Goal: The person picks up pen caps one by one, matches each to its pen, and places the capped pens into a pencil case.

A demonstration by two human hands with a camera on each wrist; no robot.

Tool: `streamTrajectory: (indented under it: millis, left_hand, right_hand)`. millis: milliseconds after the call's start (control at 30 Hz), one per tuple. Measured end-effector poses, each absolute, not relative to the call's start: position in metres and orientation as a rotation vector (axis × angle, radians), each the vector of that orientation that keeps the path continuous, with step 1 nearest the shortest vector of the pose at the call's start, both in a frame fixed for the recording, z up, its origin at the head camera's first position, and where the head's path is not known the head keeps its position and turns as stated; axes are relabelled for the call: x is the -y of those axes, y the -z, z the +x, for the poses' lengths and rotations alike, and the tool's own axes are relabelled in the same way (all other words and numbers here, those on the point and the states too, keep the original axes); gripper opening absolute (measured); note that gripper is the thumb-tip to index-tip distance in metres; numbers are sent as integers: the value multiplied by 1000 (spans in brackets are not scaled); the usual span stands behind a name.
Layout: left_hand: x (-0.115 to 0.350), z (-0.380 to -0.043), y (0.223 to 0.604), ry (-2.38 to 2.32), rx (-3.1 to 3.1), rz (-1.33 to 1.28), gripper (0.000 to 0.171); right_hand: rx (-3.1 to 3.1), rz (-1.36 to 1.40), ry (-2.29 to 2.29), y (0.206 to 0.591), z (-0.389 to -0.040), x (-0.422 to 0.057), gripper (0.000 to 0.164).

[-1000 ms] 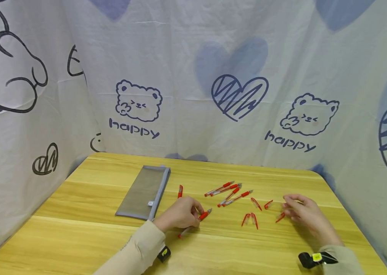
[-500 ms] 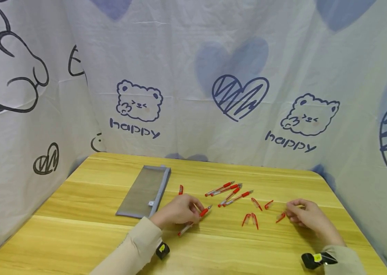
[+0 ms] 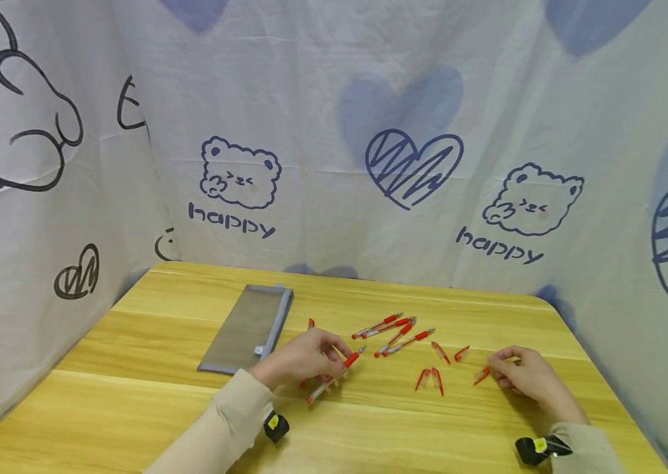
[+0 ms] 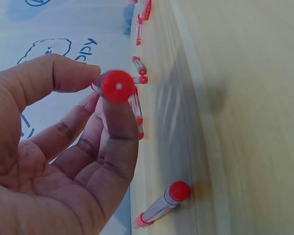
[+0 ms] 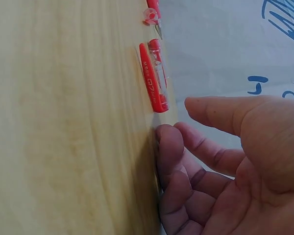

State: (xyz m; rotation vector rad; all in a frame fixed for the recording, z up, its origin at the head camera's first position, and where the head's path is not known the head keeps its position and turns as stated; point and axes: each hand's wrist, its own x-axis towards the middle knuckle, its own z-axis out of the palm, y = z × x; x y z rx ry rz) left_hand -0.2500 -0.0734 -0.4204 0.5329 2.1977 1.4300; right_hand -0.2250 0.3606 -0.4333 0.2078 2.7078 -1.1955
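Pinched in the left hand is a clear-barrelled red pen; flanked by the half-curled right hand, toward the worktop's right edge, a red plastic cap.

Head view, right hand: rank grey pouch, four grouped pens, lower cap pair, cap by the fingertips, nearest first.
From the right hand:
1. Single cap, just left
2. Lower cap pair, farther left
3. Four grouped pens, left, beyond those
4. Grey pouch, leftmost
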Motion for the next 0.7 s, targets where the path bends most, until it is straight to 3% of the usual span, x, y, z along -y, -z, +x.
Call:
streamTrajectory:
  millis: [700]
  left_hand:
    - [75, -250, 417, -1442, -2202, 541, 27]
  right_hand:
    - [-2835, 242, 1099, 440, -227, -353, 35]
